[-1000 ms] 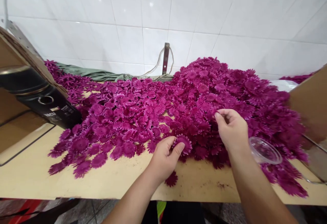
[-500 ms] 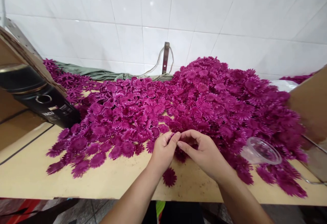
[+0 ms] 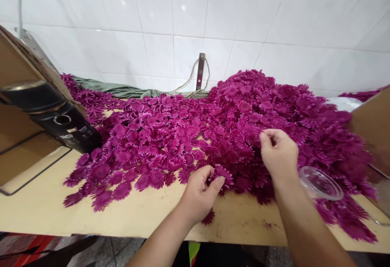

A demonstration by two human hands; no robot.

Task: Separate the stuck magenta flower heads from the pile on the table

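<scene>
From the head camera, my two hands are well apart over the front half of the counter (image 3: 146, 212). My left hand (image 3: 198, 194) is near the middle of the front edge, thumb and fingers closed on one purple flower (image 3: 222, 173), which juts out beyond my thumb towards the right. My right hand (image 3: 278, 151) is further back and to the right, at the face of the heap (image 3: 258, 108). Its thumb and forefinger come together in a pinch against the flowers; I cannot tell whether anything is caught between them.

The heap spreads over most of the counter, tallest towards the back right and lower and looser towards the left. One loose flower (image 3: 209, 217) lies just below my left wrist, near the front edge, partly covered by it. A clear tub (image 3: 321, 183) sits tilted among the flowers just right of my right forearm, towards the front right corner.

At the left end a black flask (image 3: 61, 120) leans beside a brown box (image 3: 18, 66), its base touching the flowers. Another box (image 3: 371, 133) stands at the right end. Along the back edge runs a green cloth (image 3: 118, 89), and behind it a metal bracket (image 3: 200, 72) is fixed to the white tiled wall (image 3: 183, 13).
</scene>
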